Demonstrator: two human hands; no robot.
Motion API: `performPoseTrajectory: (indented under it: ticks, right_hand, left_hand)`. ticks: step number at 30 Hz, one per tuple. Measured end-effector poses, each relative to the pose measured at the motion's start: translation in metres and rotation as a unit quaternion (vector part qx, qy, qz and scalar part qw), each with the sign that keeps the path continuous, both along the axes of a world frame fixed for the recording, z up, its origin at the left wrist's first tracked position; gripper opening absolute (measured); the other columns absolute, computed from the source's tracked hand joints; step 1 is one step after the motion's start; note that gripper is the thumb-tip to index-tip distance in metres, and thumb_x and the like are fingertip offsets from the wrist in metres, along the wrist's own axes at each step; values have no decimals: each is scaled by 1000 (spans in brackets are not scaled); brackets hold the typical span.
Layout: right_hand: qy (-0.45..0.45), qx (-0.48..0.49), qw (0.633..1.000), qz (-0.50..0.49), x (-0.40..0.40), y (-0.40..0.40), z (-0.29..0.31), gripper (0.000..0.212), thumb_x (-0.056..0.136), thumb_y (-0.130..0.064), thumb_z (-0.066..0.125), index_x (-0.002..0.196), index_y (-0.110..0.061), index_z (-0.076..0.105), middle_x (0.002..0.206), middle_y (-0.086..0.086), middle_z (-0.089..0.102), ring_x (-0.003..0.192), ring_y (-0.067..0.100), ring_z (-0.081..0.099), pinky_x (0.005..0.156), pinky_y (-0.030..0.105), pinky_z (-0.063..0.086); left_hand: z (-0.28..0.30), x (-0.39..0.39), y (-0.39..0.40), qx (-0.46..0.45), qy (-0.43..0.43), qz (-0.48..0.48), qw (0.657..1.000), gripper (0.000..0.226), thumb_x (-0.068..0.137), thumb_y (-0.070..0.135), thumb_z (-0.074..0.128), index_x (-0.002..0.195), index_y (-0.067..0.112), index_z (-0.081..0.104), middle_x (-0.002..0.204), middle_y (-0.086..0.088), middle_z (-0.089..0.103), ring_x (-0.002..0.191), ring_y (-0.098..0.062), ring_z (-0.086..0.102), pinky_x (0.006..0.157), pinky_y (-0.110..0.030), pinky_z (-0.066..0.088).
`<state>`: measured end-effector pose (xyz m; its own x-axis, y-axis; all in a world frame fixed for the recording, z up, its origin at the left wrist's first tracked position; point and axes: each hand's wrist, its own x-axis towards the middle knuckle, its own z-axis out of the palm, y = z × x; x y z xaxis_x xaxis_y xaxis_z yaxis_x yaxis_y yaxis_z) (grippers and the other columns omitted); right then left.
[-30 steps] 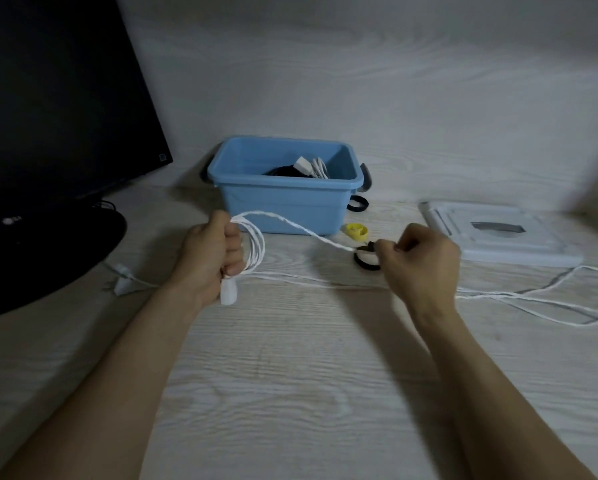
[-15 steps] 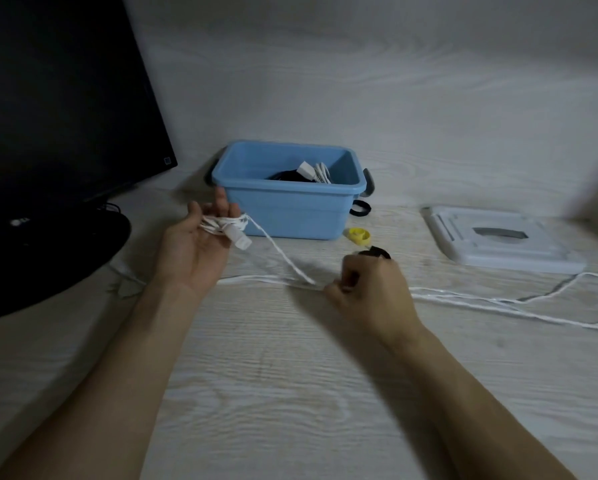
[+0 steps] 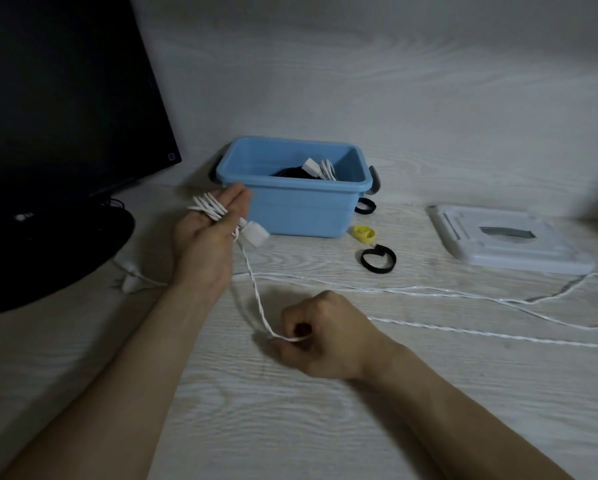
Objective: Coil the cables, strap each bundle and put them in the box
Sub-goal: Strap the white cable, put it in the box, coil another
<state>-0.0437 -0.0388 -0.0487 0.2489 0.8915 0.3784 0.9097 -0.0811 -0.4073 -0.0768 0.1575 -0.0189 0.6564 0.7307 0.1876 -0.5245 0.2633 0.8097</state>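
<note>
My left hand [image 3: 205, 237] is raised in front of the blue box [image 3: 297, 211], fingers straight, with several loops of the white cable [image 3: 252, 289] wound around them. The cable's white plug [image 3: 256, 233] hangs beside the palm. From there the cable runs down to my right hand [image 3: 325, 337], which pinches it low over the table, nearer to me. The rest of the cable trails off to the right across the table. The box holds a dark bundle and a white bundle [image 3: 320, 169].
A black strap loop [image 3: 377, 259] and a yellow strap [image 3: 363, 233] lie right of the box, another black strap [image 3: 365, 206] by its handle. The white lid [image 3: 505, 244] sits at the right. A monitor [image 3: 65, 98] fills the left, with a small white plug [image 3: 129, 282] near its base.
My left hand went from a fist around the loops to straight fingers with the loops around them. My right hand slid along the cable, left and toward me.
</note>
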Motion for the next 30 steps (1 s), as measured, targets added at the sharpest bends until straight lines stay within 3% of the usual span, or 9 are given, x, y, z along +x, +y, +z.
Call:
performPoseTrajectory:
  ticks: [3, 5, 9, 12, 15, 19, 22, 24, 30]
  right_hand:
    - [41, 33, 999, 3, -2, -3, 7, 25, 82, -27, 67, 62, -17, 56, 53, -8, 51, 48, 12, 45, 50, 24, 37]
    - [55, 66, 996, -6, -1, -6, 12, 16, 83, -20, 67, 68, -17, 63, 56, -7, 56, 50, 9, 48, 52, 20, 37]
    - [66, 177, 981, -51, 4, -9, 22, 11, 91, -20, 69, 81, -18, 70, 61, -7, 60, 50, 7, 49, 52, 16, 34]
    - [77, 261, 957, -102, 13, -13, 24, 14, 93, -24, 70, 82, -14, 72, 59, -11, 58, 47, 8, 48, 47, 22, 36]
    - [89, 294, 938, -160, 20, -15, 23, 15, 92, -20, 72, 79, -12, 71, 53, -19, 43, 45, 5, 39, 49, 19, 33]
    - [168, 252, 937, -177, 25, -13, 18, 17, 93, -27, 69, 82, -14, 70, 59, -9, 59, 54, 8, 52, 54, 21, 40]
    - [283, 192, 932, -123, 24, -12, 18, 21, 96, -31, 60, 101, -14, 71, 90, -6, 70, 81, 9, 63, 68, 23, 50]
    - [406, 143, 900, -68, 19, -10, 16, 34, 96, -35, 54, 111, -9, 69, 102, 4, 71, 93, 17, 65, 78, 29, 52]
    - [541, 151, 824, -80, 16, -1, 10, 17, 100, -20, 58, 98, -3, 63, 85, 12, 67, 78, 23, 63, 76, 38, 52]
  left_hand:
    - [-6, -1, -11, 171, 81, 31, 981, 35, 92, -14, 50, 123, 0, 44, 99, -3, 69, 83, -9, 70, 80, -21, 51]
    - [-8, -3, -21, 205, 97, -12, 974, 36, 95, -15, 40, 125, 5, 38, 88, -6, 63, 66, -8, 62, 70, -20, 49]
    - [-8, -10, -33, 223, 147, -109, 958, 16, 104, 22, 41, 113, 16, 52, 75, -2, 61, 64, -11, 53, 65, -25, 45]
    - [-6, -15, -42, 228, 204, -188, 933, 43, 100, 49, 34, 97, 18, 65, 84, -7, 66, 67, -7, 58, 64, -21, 46]
    - [-2, -22, -47, 296, 226, -309, 875, 66, 95, 58, 30, 64, 11, 66, 50, -11, 51, 43, -17, 42, 47, -27, 34]
    - [5, -28, -49, 193, 240, -432, 848, 56, 94, 49, 42, 60, 6, 56, 39, 1, 22, 33, -12, 16, 41, -26, 17]
    - [7, -28, -49, 155, 278, -448, 836, 50, 85, 49, 46, 48, 16, 47, 36, 4, 19, 31, -9, 13, 41, -24, 11]
    - [5, -26, -49, 135, 293, -437, 840, 49, 85, 47, 44, 46, 19, 46, 35, 6, 21, 29, -7, 13, 41, -24, 10]
    - [-2, -18, -50, 108, 327, -365, 865, 55, 98, 42, 36, 51, 15, 43, 37, 4, 19, 30, -9, 13, 40, -22, 14]
